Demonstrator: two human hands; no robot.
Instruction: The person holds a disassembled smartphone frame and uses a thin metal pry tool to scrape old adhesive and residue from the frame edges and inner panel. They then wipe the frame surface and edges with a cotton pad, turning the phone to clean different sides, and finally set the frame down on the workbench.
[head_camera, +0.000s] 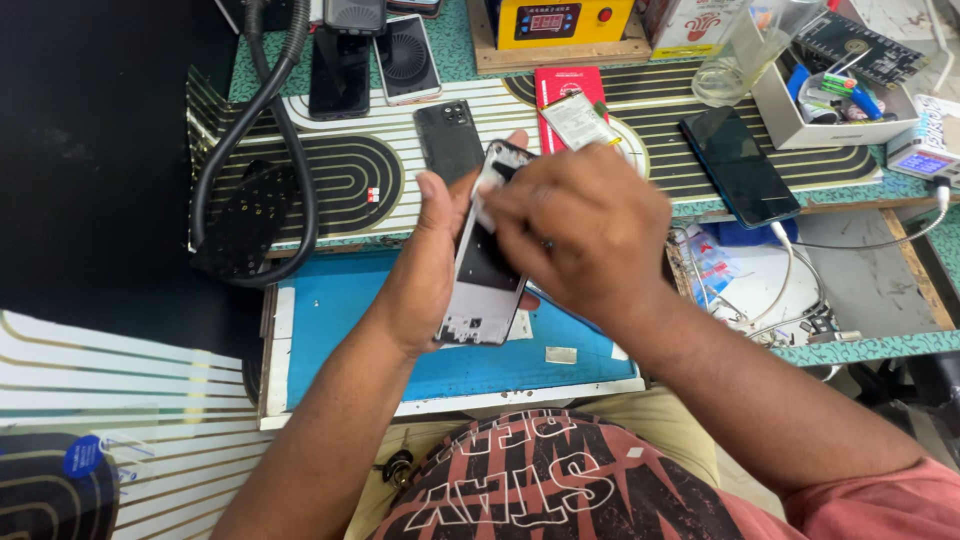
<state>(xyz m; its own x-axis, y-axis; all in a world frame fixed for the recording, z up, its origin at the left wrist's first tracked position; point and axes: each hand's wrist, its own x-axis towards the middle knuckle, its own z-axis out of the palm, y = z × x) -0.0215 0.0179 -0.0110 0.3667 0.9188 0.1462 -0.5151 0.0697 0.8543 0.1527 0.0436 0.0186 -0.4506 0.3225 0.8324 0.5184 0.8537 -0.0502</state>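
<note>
While my view looks down over the bench (880, 345) with its blue work mat (340, 330), I see my left hand (425, 270) wrapped around an opened phone frame (487, 270), grip closed on its edge and holding it tilted above the mat. My right hand (580, 235) lies over the frame's upper end, fingers pressed together on a small white piece (484, 200) against it. Just beyond rests a dark phone back cover (449, 140), and farther right a black phone (740, 165).
</note>
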